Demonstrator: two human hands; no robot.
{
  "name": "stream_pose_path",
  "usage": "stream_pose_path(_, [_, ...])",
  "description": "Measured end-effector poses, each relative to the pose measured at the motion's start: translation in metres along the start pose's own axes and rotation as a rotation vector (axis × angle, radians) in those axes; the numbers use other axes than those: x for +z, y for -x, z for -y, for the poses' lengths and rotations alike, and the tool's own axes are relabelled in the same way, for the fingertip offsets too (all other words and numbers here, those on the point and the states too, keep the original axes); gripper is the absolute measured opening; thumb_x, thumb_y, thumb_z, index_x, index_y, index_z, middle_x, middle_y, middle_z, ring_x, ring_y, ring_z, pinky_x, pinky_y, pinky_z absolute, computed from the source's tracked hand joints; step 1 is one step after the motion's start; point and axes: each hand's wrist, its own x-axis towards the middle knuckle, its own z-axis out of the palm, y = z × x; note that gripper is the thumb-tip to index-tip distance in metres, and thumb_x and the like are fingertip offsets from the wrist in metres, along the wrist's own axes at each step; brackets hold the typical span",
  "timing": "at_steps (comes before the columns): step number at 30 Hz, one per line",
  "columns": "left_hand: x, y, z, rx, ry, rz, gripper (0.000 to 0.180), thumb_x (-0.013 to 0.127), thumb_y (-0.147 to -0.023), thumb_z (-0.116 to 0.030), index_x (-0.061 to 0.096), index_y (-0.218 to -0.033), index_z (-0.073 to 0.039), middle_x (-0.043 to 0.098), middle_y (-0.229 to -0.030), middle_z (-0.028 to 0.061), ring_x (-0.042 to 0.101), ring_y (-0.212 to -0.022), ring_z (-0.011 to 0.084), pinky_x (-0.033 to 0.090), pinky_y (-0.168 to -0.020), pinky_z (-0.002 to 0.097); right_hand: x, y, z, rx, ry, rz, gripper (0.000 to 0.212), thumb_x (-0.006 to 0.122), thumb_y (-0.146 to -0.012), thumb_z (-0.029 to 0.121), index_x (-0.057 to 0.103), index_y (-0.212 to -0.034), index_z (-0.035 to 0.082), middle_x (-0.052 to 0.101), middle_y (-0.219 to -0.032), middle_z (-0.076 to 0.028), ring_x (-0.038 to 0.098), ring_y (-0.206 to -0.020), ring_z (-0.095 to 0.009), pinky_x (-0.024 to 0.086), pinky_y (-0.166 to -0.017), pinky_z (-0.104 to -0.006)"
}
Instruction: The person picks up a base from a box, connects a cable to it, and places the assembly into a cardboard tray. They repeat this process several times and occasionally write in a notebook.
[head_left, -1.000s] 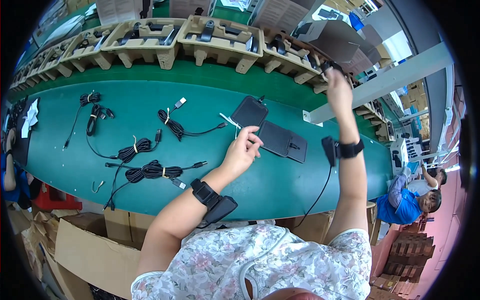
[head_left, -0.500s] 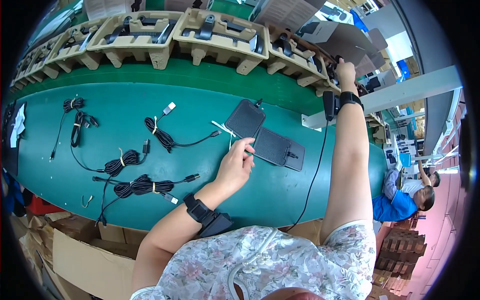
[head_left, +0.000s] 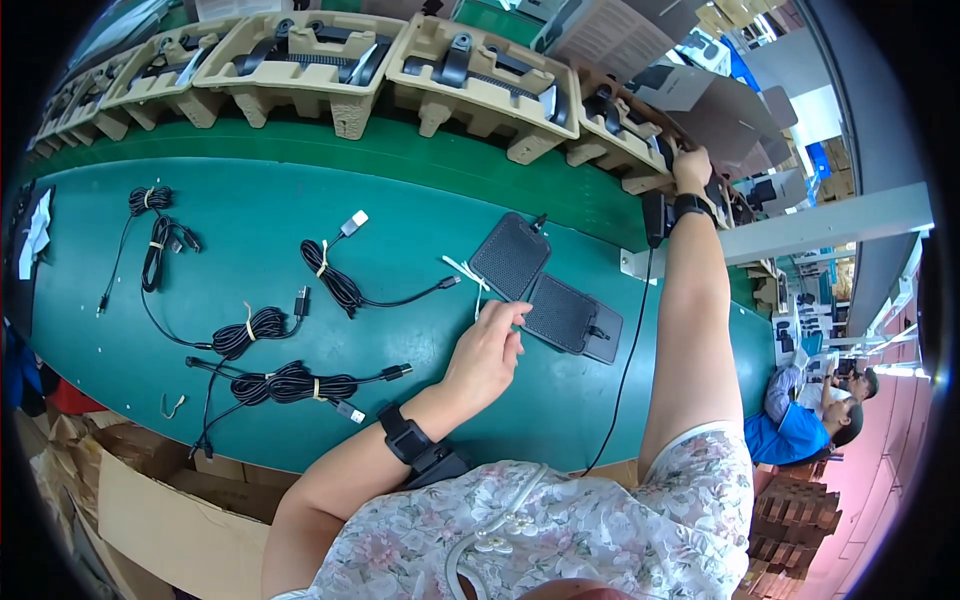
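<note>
The left hand (head_left: 488,352) pinches a white tie (head_left: 466,272) beside the black pads (head_left: 545,290) on the desk (head_left: 250,210), the right hand (head_left: 692,170) grips a tray (head_left: 625,125); its dangling cable (head_left: 630,350) could likely snag the pads.

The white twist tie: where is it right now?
In the head view the white twist tie lies on the green table at centre, just above the left hand and beside the black pads.
</note>
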Motion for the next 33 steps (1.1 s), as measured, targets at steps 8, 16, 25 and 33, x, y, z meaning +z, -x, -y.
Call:
stream_pose_path(8, [-0.003,-0.003,-0.007,-0.008,-0.028,-0.014,0.032,0.043,-0.082,0.01,0.047,-0.111,-0.002,0.048,-0.097,0.0109,0.057,-0.07,0.0178,0.049,-0.06,0.0284,0.001,-0.007,0.005,-0.143,0.39,-0.07,0.037,0.042,-0.088,0.032,0.06,-0.113,0.011,0.058,-0.115,-0.012,0.053,-0.11,-0.032,0.042,-0.089,-0.0411])
stream_pose_path(16, [0.002,-0.008,-0.003,0.077,-0.025,-0.015,0.03,0.042,-0.082,0.012,0.049,-0.109,-0.001,0.047,-0.096,0.0105,0.057,-0.069,0.0158,0.049,-0.059,0.0265,-0.039,0.038,0.021,-0.164,0.533,0.04,0.031,0.043,-0.088,0.026,0.062,-0.11,0.013,0.055,-0.117,-0.01,0.047,-0.113,-0.03,0.039,-0.088,-0.0435])
stream_pose_path(25, [0.0,-0.003,-0.002,-0.001,-0.035,-0.003,0.02,0.044,-0.083,0.008,0.052,-0.098,-0.002,0.052,-0.082,0.0074,0.056,-0.062,0.0146,0.046,-0.054,0.0247,-0.077,0.268,0.071,-1.533,-0.111,0.297,0.089,0.077,-0.058,0.035,0.037,-0.135,0.016,0.034,-0.138,-0.015,0.032,-0.127,-0.035,0.031,-0.103,-0.0437])
stream_pose_path(33, [-0.022,-0.012,-0.026,0.226,0.06,-0.417,0.009,0.049,-0.077,0.005,0.054,-0.08,-0.003,0.055,-0.072,0.0102,0.056,-0.063,0.025,0.047,-0.058,0.0327,-0.066,0.29,0.033,-1.409,-0.175,0.59,0.095,0.08,-0.057,0.035,0.033,-0.136,0.013,0.023,-0.143,-0.021,0.02,-0.133,-0.037,0.026,-0.106,-0.0486])
